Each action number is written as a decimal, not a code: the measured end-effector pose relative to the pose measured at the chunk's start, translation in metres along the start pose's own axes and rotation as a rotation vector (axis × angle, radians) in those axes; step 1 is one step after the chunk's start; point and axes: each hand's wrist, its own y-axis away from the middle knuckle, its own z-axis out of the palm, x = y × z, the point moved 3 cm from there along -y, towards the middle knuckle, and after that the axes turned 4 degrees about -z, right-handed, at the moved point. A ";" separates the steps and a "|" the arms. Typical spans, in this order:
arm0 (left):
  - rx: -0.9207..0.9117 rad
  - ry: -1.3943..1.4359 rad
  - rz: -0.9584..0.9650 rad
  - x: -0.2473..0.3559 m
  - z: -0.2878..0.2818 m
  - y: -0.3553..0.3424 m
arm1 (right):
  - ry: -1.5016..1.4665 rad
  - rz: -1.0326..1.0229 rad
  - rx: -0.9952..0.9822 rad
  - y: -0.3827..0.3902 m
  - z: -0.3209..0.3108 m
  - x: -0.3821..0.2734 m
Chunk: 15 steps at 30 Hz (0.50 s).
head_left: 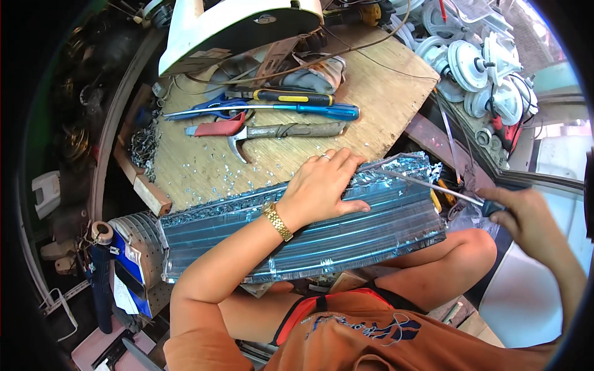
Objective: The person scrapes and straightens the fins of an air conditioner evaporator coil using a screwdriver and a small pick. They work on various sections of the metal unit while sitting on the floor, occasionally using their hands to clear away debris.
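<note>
A long finned metal coil [383, 226], like a radiator or condenser core, lies across my lap against the board's near edge. Its upper edge is torn and crumpled. My left hand [323, 188] presses flat on its top, fingers stretched out and thumb spread. At the right, my right hand [526, 216] is closed around the dark handle of a screwdriver [458, 195]. The thin shaft points left, and its tip meets the torn fins near the coil's upper right end. Whether the tip is wedged under a strip, I cannot tell.
On the wooden board [383, 80] lie a hammer [291, 130], a red-handled cutter [219, 127], a blue screwdriver [322, 110], blue pliers [213, 108] and scattered metal flakes. A white machine housing [241, 37] stands behind. White pulley-like parts [467, 65] pile up at the far right.
</note>
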 end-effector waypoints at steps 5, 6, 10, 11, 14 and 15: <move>0.002 -0.012 0.031 0.002 0.000 -0.007 | -0.148 -0.106 0.251 0.022 0.138 0.093; -0.001 -0.009 0.033 0.002 0.001 -0.008 | -0.130 -0.135 0.290 0.019 0.162 0.101; 0.010 -0.025 0.027 0.002 -0.001 -0.007 | -0.062 -0.233 0.386 -0.001 0.181 0.127; 0.006 -0.022 0.005 0.003 0.000 -0.005 | -0.044 -0.290 0.461 -0.003 0.186 0.130; 0.057 -0.003 -0.006 0.005 0.000 -0.003 | -0.097 -0.270 0.504 -0.013 0.200 0.151; 0.056 0.002 -0.021 0.004 0.002 -0.002 | -0.101 -0.236 0.485 -0.015 0.205 0.159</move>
